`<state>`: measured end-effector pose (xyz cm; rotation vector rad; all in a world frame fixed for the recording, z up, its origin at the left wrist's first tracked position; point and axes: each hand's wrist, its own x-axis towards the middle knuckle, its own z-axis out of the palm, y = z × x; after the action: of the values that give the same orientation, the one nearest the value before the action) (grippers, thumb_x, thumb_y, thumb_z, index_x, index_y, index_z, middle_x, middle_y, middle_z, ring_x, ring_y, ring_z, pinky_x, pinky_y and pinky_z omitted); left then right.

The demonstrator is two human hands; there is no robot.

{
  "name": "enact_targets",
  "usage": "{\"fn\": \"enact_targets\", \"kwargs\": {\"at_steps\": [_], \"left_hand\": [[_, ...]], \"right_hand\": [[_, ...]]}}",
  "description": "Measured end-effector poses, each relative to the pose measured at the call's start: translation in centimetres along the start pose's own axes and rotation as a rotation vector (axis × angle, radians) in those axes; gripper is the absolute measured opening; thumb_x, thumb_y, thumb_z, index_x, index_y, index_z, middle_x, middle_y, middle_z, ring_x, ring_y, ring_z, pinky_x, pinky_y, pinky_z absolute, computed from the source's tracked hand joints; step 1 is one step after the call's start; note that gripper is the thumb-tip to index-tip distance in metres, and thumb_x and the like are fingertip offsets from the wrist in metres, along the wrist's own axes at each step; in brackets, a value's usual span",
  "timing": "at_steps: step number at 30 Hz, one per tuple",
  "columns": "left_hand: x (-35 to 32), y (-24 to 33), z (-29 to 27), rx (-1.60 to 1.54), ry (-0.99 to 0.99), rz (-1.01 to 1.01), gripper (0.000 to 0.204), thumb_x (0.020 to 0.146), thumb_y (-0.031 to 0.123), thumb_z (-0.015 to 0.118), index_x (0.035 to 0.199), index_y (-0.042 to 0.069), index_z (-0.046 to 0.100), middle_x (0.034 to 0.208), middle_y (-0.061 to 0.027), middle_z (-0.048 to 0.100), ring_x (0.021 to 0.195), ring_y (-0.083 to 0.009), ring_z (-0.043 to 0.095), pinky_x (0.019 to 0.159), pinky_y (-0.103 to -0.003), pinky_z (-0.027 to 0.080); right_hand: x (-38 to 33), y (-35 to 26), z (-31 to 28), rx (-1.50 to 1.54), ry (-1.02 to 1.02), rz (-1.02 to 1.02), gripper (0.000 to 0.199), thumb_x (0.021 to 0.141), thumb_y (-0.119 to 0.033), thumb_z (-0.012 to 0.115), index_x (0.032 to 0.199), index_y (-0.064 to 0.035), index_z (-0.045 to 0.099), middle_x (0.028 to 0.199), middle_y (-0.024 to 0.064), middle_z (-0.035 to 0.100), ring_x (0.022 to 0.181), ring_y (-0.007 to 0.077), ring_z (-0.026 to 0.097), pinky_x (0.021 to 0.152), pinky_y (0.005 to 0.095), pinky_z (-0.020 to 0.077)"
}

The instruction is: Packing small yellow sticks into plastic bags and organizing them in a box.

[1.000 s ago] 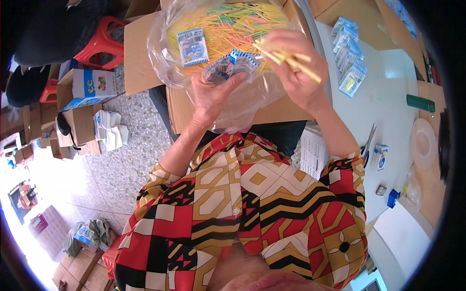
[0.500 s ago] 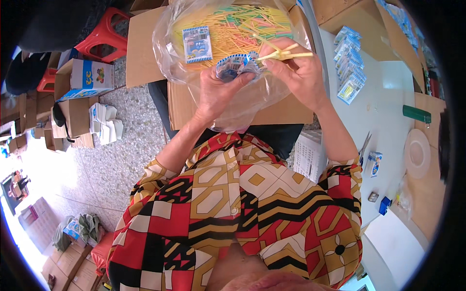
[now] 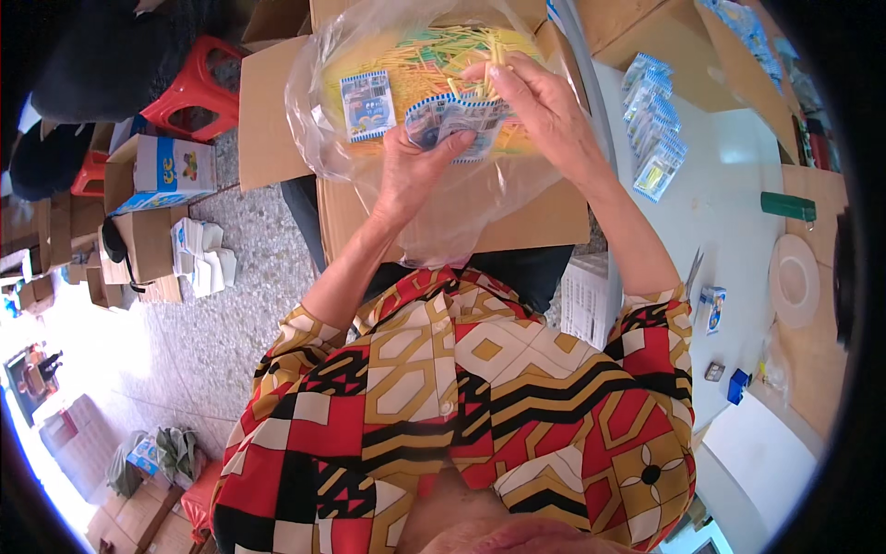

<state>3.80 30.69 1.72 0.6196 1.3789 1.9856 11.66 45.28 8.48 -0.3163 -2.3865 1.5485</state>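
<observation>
Above the near part of the clear plastic bag (image 3: pixel 461 203), a blue-and-white packet (image 3: pixel 441 115) hangs with its striped edge away from the body; whether it is 1 packet or several held together, I cannot tell. The left hand (image 3: pixel 413 171) is closed on it at the near edge, thumb across the front and fingers mostly hidden behind, so most of the packet stands out beyond the grip, toward the bag's middle. The right hand (image 3: pixel 535 102) pinches a few pale yellow sticks (image 3: pixel 496 51), thumb against fingers with little gap, just above the packet's striped edge. If that pinch loosens, the sticks could slide off into the bag; if the left thumb presses too hard, the thin film could crease and catch their ends. Inside the bag, coloured sticks (image 3: pixel 429 46) spread beneath a 2nd packet (image 3: pixel 367 103). Right of the bag, overlapping packets (image 3: pixel 653 120) lie on a pale table (image 3: pixel 729 157); left of it stands a red stool (image 3: pixel 189 97).
</observation>
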Motion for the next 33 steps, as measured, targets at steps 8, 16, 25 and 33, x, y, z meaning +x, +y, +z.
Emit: {"fn": "enact_targets", "kwargs": {"at_steps": [8,16,25,33], "left_hand": [[1.2,-0.6,-0.2,-0.015,-0.008,0.017,0.018,0.08,0.005,0.065,0.098,0.004,0.064,0.088,0.0013,0.064,0.079,-0.0054,0.056,0.072,-0.023,0.048],[1.1,-0.3,-0.2,-0.079,-0.032,0.01,0.025,0.08,0.006,0.065,0.104,0.004,0.06,0.093,0.0005,0.064,0.081,-0.0063,0.057,0.074,-0.024,0.049],[0.6,0.2,-0.6,-0.241,0.005,-0.098,0.023,0.079,0.005,0.066,0.101,0.005,0.06,0.092,-0.002,0.064,0.079,-0.0086,0.06,0.072,-0.025,0.049],[-0.7,0.2,-2.1,-0.211,0.1,-0.1,0.02,0.078,0.004,0.066,0.098,0.004,0.061,0.091,-0.0025,0.065,0.079,-0.0092,0.061,0.072,-0.025,0.048]], "right_hand": [[0.5,2.1,0.6,0.011,-0.023,-0.162,0.034,0.095,-0.027,0.038,0.112,-0.0047,0.057,0.119,0.0055,0.051,0.112,0.0143,0.046,0.094,0.0277,0.0349],[0.5,0.0,-0.5,0.127,-0.026,-0.103,0.032,0.095,-0.025,0.04,0.116,-0.0053,0.055,0.118,0.0054,0.053,0.11,0.0145,0.047,0.095,0.0282,0.0353],[-0.4,1.5,-0.4,0.149,-0.106,-0.002,0.032,0.094,-0.024,0.042,0.117,-0.0045,0.054,0.108,0.0055,0.058,0.098,0.0122,0.053,0.091,0.0271,0.0397],[3.4,9.5,-3.8,-0.417,0.113,0.039,0.029,0.091,-0.02,0.045,0.113,-0.005,0.055,0.099,0.0088,0.062,0.088,0.0181,0.059,0.079,0.0292,0.0465]]}}
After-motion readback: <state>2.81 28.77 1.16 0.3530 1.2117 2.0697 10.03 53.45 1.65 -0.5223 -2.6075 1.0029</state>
